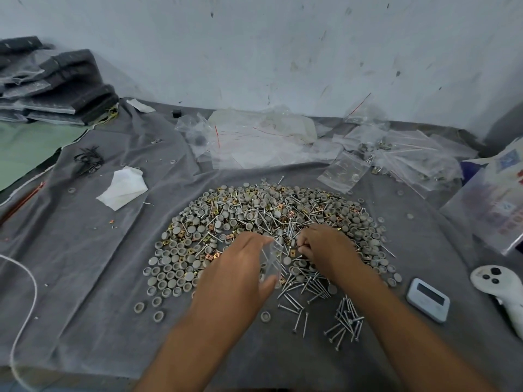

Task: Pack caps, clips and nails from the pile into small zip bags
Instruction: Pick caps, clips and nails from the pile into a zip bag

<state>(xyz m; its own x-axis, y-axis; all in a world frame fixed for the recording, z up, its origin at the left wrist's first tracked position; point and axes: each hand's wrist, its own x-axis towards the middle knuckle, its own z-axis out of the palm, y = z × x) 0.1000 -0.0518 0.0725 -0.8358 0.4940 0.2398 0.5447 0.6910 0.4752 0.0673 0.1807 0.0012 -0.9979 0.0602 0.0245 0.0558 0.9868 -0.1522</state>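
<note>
The pile (268, 236) of grey caps (169, 275), brass-coloured clips (198, 237) and steel nails (346, 321) is lying spread on a grey cloth (85, 264) covering the desk, directly in front of the person. The caps are making up most of the heap; loose nails are gathering at its near right edge.

The left hand (240, 275) is hovering over the near centre of the pile, its grip pinching a small clear zip bag (272, 260) between thumb and fingers, the bag hanging edge-on. The right hand (322, 248) is reaching into the pile just beside the bag, fingers curled down among the parts; whether its grip is holding anything cannot be told.

Beyond the pile, empty zip bags (254, 140) with red seal strips are lying heaped by the wall (283, 38), and further bags (410, 154), some holding parts, are lying to the right. A white tissue (123, 188) is resting left of the pile, with black ties (87, 161) behind it and folded grey fabric (53, 83) stacked in the far left corner. To the right are sitting a small white timer (428, 299) and a white controller (501, 290).
</note>
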